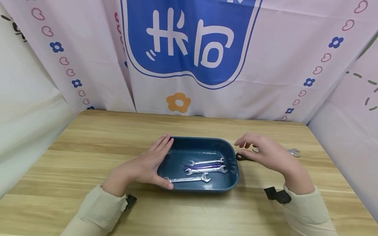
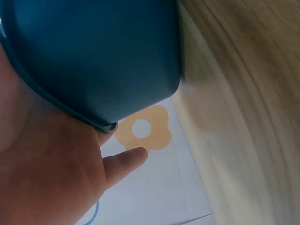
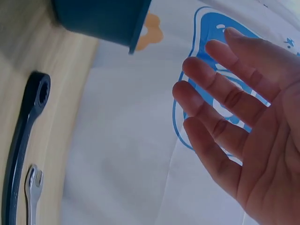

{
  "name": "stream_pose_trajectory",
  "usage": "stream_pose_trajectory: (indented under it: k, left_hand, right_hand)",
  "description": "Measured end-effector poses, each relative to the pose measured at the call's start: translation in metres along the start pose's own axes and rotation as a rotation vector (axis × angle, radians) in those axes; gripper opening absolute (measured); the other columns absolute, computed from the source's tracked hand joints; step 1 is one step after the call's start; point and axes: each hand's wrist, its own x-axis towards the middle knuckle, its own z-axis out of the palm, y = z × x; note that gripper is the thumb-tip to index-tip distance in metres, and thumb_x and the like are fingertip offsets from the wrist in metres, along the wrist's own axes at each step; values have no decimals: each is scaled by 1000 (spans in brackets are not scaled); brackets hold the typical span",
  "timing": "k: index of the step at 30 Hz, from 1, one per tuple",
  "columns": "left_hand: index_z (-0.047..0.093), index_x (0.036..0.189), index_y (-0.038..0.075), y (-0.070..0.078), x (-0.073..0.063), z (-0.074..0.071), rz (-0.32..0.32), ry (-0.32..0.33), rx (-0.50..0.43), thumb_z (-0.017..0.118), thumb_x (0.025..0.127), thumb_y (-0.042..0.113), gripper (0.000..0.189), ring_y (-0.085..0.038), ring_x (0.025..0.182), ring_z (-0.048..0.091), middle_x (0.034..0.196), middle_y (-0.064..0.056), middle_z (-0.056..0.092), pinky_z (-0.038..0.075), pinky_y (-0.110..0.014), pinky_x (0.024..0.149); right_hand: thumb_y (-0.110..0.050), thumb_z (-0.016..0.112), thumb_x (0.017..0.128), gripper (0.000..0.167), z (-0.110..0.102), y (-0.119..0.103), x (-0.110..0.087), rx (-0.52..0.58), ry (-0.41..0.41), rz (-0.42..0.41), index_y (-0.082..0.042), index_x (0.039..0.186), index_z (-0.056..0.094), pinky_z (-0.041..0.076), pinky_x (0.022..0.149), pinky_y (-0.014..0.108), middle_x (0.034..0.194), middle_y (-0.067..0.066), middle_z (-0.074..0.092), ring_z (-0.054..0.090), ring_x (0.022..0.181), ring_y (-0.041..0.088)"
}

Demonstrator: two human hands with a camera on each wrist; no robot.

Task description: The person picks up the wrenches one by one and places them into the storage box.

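Head view, one bin [image 1: 203,189], three silver wrenches [image 1: 206,170] inside

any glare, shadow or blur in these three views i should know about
Head view: small bright glints on the silver metal open-ended wrenches inside the dark teal plastic tray; left wrist view: soft-looking grain and a pale sheen on the light wood-grain table, left hand in shade; right wrist view: table darkened beside the tray, right hand shaded but distinct.
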Motion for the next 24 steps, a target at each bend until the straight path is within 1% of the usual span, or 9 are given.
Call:
stream_pose_trajectory:
  k: [8,11,17,20,24]
  left_hand:
    - [0,160,7,-1,0,-1,3,2,12,76,64,76,141,-33,155,-12,168,-10,-13,12,-60,122]
    - [0,160,6,-1,1,-1,6,3,18,75,64,77,141,-33,155,-11,168,-10,-13,13,-60,122]
    - [1,160,6,-1,1,0,5,13,30,74,63,78,141,-34,155,-10,168,-11,-11,14,-61,121]
    - [2,160,5,-1,0,1,7,18,33,74,63,79,142,-35,155,-9,168,-12,-10,15,-61,121]
    - [2,160,5,-1,0,1,10,22,31,74,63,79,141,-35,155,-9,168,-11,-10,15,-62,121]
  right_hand:
    - [-11,71,92,15,-8,11,-5,-14,8,14,-16,105,72,54,76,34,100,-6,72,63,87,9]
    - [-12,71,92,15,-11,17,-8,-12,3,36,-14,107,73,54,77,38,99,-5,72,63,87,10]
    - [-14,70,93,16,-15,28,-14,28,-32,110,-13,109,72,54,82,46,100,-3,72,64,90,14]
    - [-16,70,93,16,-15,34,-16,35,-49,135,-12,108,72,53,82,46,100,-3,72,64,90,14]
    - [-14,72,91,17,-12,44,-18,34,-68,135,-10,107,73,53,79,44,97,-2,72,64,88,12]
